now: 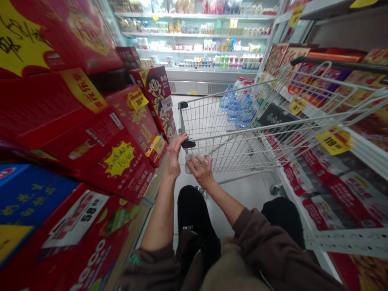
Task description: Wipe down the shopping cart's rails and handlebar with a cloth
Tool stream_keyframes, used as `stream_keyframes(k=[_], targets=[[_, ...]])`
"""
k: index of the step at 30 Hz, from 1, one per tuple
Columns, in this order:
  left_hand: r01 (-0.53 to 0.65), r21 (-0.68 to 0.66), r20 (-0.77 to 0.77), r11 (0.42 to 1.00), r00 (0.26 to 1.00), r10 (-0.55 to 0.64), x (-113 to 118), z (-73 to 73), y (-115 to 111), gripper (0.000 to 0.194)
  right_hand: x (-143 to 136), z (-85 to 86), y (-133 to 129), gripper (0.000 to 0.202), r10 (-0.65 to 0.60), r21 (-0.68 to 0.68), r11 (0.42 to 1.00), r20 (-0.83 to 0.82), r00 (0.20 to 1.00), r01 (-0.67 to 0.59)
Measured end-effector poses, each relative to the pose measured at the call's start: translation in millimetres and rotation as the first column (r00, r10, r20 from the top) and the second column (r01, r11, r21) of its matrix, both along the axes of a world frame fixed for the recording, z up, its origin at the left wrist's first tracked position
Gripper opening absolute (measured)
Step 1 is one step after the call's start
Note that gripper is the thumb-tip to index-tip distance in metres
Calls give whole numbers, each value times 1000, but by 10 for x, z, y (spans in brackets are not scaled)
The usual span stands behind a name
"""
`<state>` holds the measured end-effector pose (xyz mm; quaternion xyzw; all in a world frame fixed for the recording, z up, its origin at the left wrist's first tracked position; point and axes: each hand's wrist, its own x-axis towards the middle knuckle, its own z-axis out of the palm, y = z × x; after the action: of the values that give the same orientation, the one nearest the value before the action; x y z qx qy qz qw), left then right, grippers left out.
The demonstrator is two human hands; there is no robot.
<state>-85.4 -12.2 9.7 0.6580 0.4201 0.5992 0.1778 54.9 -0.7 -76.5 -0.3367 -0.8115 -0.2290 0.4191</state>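
A wire shopping cart [233, 135] stands in front of me, its near end a little right of the red boxes. My left hand [175, 157] is stretched out with its fingers extended, the fingertips at the dark corner piece [188, 143] of the cart's top rim. Just below that corner, my right hand [200, 169] has its fingers bent over a pale, crumpled cloth [188, 165], which it presses against the wires of the cart's end. Part of the cloth is hidden under the fingers.
Stacked red gift boxes [133, 121] line the left. Shelves with packaged goods [342, 178] stand close on the right. Water bottles [239, 105] sit on the floor behind the cart, before a refrigerated display [194, 76]. My knees [194, 210] are below the hands.
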Motion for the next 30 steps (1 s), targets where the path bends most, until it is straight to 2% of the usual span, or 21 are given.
stream_keyframes(k=[2,7,10,15,20,22,25,27,30], targets=[[-52,16,-46,999,998,53,57,-93,-40,85,47,-63,-42,20,10,-44,999,28,1000,-9],[-179,9,191,984,966,174,285,-446,-56,76,59,55,35,21,11,57,998,25,1000,-12],[-192,-10,186,981,964,191,280,-551,-40,74,72,76,93,22,15,46,999,27,1000,-16],[-259,16,81,966,963,257,166,-504,-68,73,110,38,89,22,45,-88,995,25,999,-43],[-415,156,-92,896,897,432,294,-458,-144,76,115,64,123,23,9,-132,991,3,1000,-8],[-404,185,-217,896,872,438,371,-452,-157,79,164,13,109,22,-7,-85,996,11,1000,7],[-350,171,-371,921,843,389,467,-427,-159,83,268,-42,99,14,-61,70,995,-77,995,67],[-360,157,-379,920,838,392,522,-397,-156,85,323,-19,133,12,-94,128,985,-150,984,114],[-403,123,-370,907,829,419,593,-351,-144,87,373,27,213,17,-105,109,986,-157,982,123]])
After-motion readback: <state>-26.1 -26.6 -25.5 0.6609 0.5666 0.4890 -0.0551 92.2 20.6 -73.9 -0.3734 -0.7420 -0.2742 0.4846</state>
